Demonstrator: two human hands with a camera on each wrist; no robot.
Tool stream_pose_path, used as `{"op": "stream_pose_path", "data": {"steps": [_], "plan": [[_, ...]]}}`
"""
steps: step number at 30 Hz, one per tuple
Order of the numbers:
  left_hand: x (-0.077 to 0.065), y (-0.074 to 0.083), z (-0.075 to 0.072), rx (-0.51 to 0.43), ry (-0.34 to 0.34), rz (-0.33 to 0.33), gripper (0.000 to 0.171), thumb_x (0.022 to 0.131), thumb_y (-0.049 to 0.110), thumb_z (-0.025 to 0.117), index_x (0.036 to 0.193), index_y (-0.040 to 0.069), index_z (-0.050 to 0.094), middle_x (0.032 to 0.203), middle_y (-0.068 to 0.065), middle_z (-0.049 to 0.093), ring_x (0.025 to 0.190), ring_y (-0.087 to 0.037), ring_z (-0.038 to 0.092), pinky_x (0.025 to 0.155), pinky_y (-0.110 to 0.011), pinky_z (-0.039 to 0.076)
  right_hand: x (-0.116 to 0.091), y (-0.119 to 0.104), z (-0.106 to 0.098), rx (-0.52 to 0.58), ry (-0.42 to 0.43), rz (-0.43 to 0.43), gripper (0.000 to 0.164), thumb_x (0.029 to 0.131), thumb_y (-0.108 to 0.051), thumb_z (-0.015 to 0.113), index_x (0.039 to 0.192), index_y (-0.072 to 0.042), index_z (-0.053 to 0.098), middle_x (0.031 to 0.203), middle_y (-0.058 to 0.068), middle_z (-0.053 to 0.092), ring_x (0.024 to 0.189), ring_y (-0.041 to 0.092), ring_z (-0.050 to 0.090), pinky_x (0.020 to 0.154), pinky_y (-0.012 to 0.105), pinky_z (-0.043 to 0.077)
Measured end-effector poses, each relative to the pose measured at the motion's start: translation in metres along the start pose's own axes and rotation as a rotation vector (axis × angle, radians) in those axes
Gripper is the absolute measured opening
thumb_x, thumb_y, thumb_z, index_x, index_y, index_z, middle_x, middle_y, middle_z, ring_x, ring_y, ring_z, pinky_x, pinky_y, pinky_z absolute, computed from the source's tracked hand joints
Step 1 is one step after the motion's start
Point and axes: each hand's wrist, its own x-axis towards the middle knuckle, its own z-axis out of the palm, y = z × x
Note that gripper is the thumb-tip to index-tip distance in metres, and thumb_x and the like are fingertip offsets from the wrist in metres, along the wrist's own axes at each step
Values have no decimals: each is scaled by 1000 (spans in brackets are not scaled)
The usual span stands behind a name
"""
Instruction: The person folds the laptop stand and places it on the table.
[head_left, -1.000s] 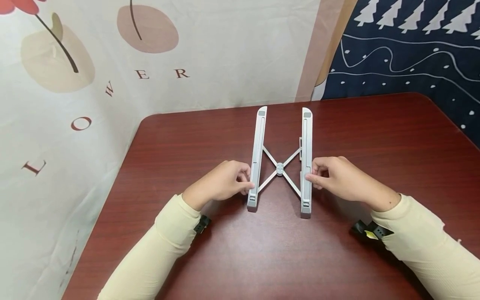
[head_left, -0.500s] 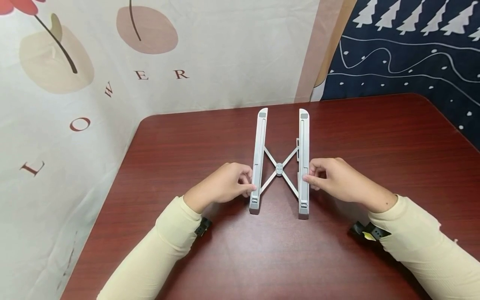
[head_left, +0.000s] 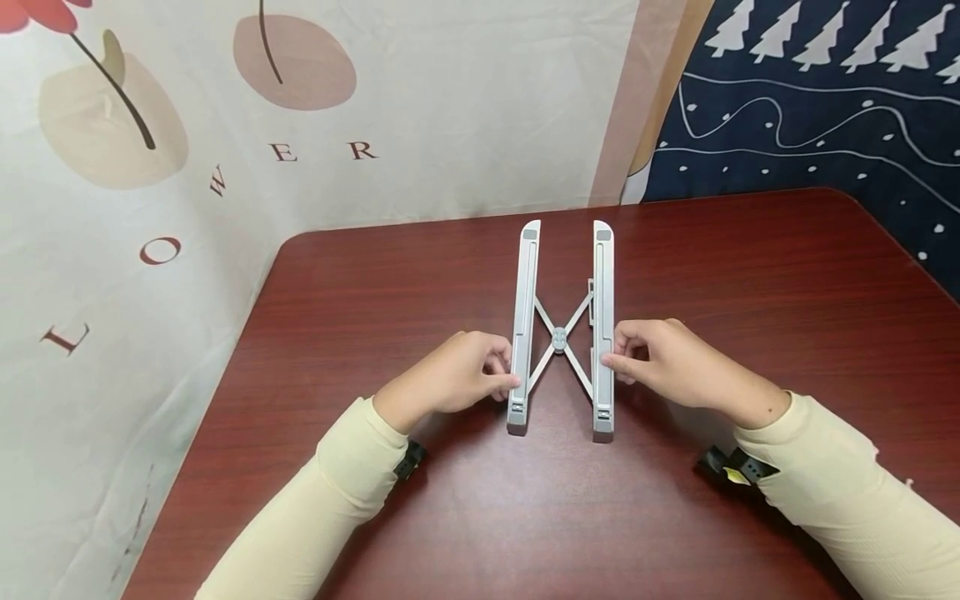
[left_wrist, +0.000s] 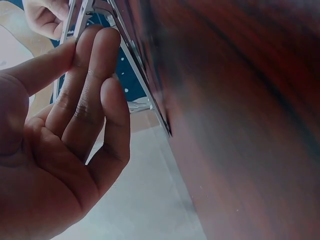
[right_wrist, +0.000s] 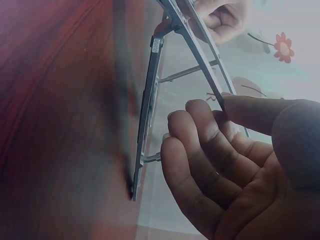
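A silver folding laptop stand stands on the table in the head view, its two long rails joined by crossed bars at a round hub. My left hand pinches the left rail near its front end, thumb on top and fingers along the outer side. On the opposite side, my right hand grips the right rail the same way. Both wrist views show the rails sloping above lower arms, with the thumb and fingertips at the upper rail.
The dark red wooden table extends around the stand. Behind it hangs a pale cloth with letters and flowers, and a navy cloth with white trees at the right. Black straps sit at the wrists.
The two rails have drawn closer together, the left one moving right and the right one moving left. Both hands have moved inward with them, and the crossed bars have narrowed.
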Motion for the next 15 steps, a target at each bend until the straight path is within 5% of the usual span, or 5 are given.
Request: {"op": "stream_pose_path", "data": {"steps": [15], "plan": [[0, 2, 4, -1, 4, 23, 15, 91, 16, 73, 88, 9, 61, 70, 4, 75, 64, -6, 70, 66, -21, 48, 2, 0, 5, 8, 7, -22, 21, 93, -14, 71, 77, -17, 58, 64, -6, 61, 60, 3, 54, 55, 23, 43]]}}
